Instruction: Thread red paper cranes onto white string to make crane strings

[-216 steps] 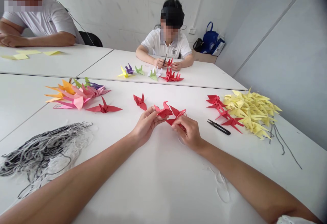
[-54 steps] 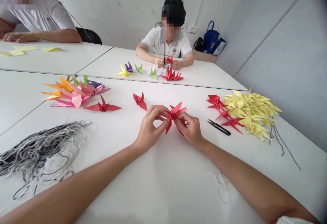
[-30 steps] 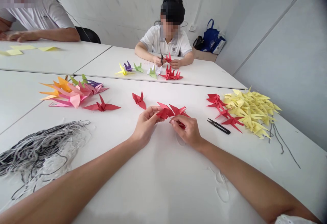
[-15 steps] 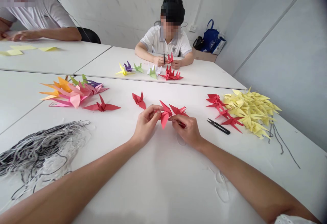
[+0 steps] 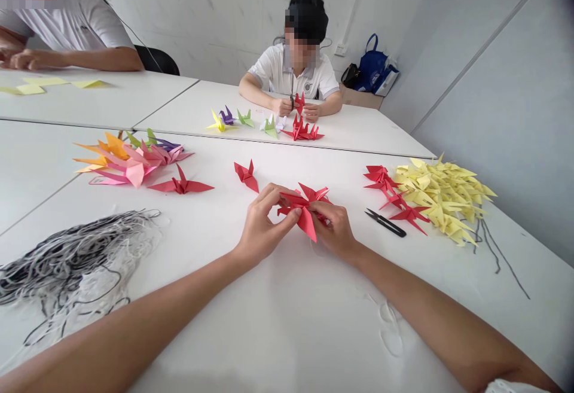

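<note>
My left hand (image 5: 260, 228) pinches a folded red paper crane (image 5: 307, 221) between thumb and fingers, one wing pointing down toward me. Closed at the crane's other side is my right hand (image 5: 336, 228); its fingertips are partly hidden behind the paper. Just beyond my right fingers shows another red crane (image 5: 314, 192), partly covered. A thin white thread (image 5: 317, 248) lies below my right hand. Two more red cranes rest on the table, one at the centre (image 5: 246, 175) and one farther left (image 5: 181, 185).
Black thread snips (image 5: 385, 223) lie right of my hands, beside red cranes (image 5: 394, 198) and a yellow crane pile (image 5: 442, 195). At left are mixed-colour cranes (image 5: 134, 160) and a tangle of black and white cord (image 5: 85, 255). A person opposite (image 5: 296, 76) handles a red crane.
The red crane in my hands has turned, its wing now tilting down and to the right. My left thumb has moved right across it.
</note>
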The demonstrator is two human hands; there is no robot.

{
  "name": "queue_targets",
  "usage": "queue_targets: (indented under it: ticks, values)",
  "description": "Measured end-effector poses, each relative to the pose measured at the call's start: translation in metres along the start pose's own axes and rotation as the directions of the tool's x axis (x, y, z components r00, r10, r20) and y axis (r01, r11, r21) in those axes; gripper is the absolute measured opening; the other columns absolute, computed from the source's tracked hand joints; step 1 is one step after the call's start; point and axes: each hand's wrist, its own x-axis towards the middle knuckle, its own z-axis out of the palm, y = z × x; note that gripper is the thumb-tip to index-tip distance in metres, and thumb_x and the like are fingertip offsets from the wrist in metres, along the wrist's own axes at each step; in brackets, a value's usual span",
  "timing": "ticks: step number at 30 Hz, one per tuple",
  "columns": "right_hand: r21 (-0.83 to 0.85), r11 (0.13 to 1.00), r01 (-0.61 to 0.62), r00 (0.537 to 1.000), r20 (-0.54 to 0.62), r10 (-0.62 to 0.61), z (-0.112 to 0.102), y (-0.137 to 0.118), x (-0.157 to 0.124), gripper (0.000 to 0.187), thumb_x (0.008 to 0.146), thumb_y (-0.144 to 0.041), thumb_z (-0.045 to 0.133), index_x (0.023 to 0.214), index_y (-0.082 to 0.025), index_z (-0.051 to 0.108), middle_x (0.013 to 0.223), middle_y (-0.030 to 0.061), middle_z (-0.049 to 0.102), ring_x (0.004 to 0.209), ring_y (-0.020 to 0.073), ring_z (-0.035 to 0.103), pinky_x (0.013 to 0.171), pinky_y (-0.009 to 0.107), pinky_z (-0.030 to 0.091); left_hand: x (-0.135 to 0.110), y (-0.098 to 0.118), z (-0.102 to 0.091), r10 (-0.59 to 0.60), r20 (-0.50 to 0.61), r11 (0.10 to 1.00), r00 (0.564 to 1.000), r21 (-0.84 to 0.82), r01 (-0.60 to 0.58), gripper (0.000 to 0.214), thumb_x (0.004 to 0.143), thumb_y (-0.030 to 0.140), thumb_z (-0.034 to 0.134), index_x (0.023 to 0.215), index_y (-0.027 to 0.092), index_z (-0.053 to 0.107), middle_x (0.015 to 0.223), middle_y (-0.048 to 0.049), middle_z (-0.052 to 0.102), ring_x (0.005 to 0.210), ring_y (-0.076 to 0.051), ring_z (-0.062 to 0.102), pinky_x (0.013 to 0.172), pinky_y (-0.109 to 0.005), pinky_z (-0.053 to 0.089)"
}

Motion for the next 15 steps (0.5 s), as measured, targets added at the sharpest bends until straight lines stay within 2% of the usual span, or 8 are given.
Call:
queue_targets:
  ticks: [11, 15]
  values:
    - [-0.019, 0.999, 0.051, 0.999, 0.01, -0.051, 0.0001, 0.0007, 0.0014, 0.021, 0.094, -0.016, 0.048, 0.081, -0.017, 0.066, 0.067, 0.0012, 0.064, 0.057, 0.0122, 0.054, 0.052, 0.025, 0.041, -0.0005, 0.0016, 0.0013, 0.09, -0.033, 0.996, 0.995, 0.023, -0.09, 0.015, 0.088, 0.012, 0.062, 0.097, 0.021, 0.07, 0.094, -0.0031, 0.062, 0.088, -0.014, 0.06, 0.075, -0.029, 0.053]
    - [-0.035, 0.998, 0.06, 0.998, 0.009, -0.06, 0.0007, 0.0022, 0.0001, 0.019, 0.093, -0.015, 0.05, 0.083, -0.017, 0.066, 0.069, 0.0016, 0.066, 0.057, 0.0124, 0.055, 0.053, 0.025, 0.042, -0.001, -0.0021, 0.0014, 0.102, -0.052, 0.995, 0.993, -0.003, -0.102, 0.017, 0.091, 0.013, 0.058, 0.095, 0.023, 0.072, 0.093, -0.003, 0.062, 0.086, -0.014, 0.06, 0.072, -0.027, 0.052]
